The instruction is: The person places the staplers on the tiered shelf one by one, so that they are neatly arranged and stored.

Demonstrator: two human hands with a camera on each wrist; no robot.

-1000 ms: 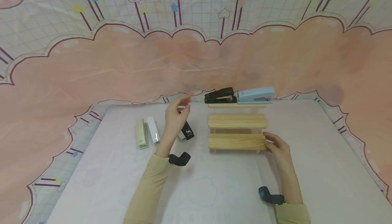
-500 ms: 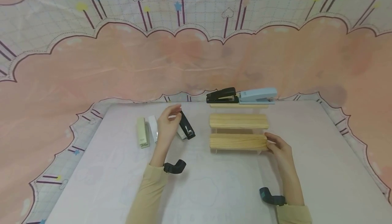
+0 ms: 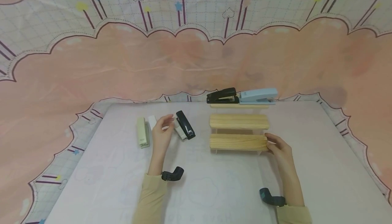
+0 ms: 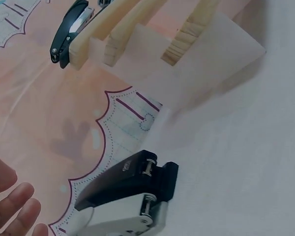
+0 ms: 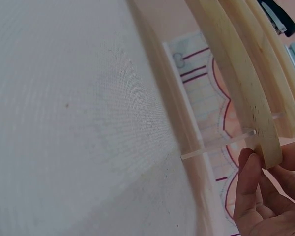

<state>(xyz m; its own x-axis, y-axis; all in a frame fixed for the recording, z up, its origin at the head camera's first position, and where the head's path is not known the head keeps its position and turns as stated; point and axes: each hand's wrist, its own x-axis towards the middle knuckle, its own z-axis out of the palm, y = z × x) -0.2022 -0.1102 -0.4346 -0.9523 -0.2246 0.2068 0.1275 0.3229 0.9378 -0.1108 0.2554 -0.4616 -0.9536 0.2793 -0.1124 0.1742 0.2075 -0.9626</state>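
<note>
My left hand [image 3: 161, 132] hovers over the left part of the table with loosely bent fingers, nothing in them. It partly covers a white stapler [image 3: 151, 120]. Just right of its fingertips, a black stapler [image 3: 185, 124] lies against a pale grey one [image 3: 180, 131]; both show large in the left wrist view. A light green stapler [image 3: 142, 133] lies further left. My right hand [image 3: 280, 149] pinches the right end of the lowest step of a three-step wooden rack [image 3: 237, 141], thumb and fingers at the board's end in the right wrist view [image 5: 273, 194].
On the rack's top step, a black stapler [image 3: 222, 96] and a light blue stapler [image 3: 258, 96] sit end to end. Clear supports [image 5: 219, 145] carry the wooden boards. A white cloth covers the table [image 3: 199, 190], and a patterned peach sheet [image 3: 183, 64] hangs behind.
My left hand has moved left and back toward me, away from the black stapler, uncovering it and the grey one, and now overlaps the white stapler. My right hand stays on the rack.
</note>
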